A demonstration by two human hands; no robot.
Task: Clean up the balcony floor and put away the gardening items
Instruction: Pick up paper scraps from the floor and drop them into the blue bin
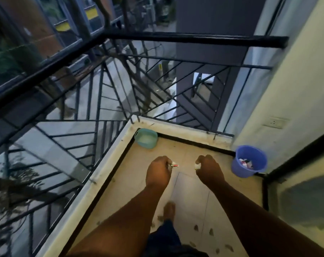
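Mid-cleanup: left hand [158,172] pinches a small red-white scrap [174,165], right hand [208,168] a white bit [197,166], blue bucket [249,161] at floor's right edge holds litter, debris specks [211,231] remain on near tiles.

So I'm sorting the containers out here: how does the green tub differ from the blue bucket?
The green tub is low and wide, while the blue bucket is taller and tapers downward. The green tub sits in the far corner by the railing; the blue bucket stands by the wall on the right. The tub's inside looks pale and bare, whereas the bucket holds mixed scraps. Both stand upright on the balcony floor.
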